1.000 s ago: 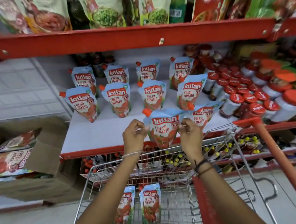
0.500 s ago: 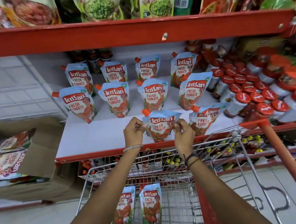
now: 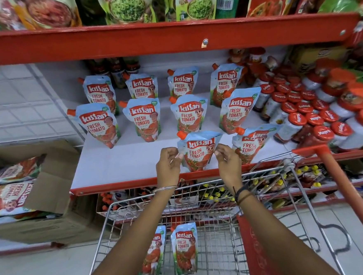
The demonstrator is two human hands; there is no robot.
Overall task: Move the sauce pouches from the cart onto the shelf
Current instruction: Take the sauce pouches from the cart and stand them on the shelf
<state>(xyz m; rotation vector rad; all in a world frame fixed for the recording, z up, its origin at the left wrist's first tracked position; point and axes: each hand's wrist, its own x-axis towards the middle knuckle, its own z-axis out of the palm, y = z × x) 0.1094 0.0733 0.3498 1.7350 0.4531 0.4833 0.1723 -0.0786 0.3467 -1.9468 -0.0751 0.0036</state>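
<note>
A blue tomato sauce pouch (image 3: 197, 152) with an orange cap stands at the front of the white shelf (image 3: 124, 162). My left hand (image 3: 168, 167) pinches its left edge and my right hand (image 3: 228, 162) pinches its right edge. Beside it on the right stands another pouch (image 3: 252, 145). Behind them, several more pouches (image 3: 146, 118) stand in two rows. Two pouches (image 3: 184, 247) lean upright in the wire cart (image 3: 223, 252) below my arms; my left forearm partly covers the left one.
Red-capped jars (image 3: 316, 115) crowd the shelf's right side. The cart's red handle (image 3: 347, 190) slants down at the right. An open cardboard box (image 3: 36, 190) with more pouches sits at the left. The red upper shelf (image 3: 169, 36) overhangs with green packets.
Both hands lowered the pouch from above the shelf edge down onto the shelf's front row, next to the right-hand pouch. The view shifted slightly closer.
</note>
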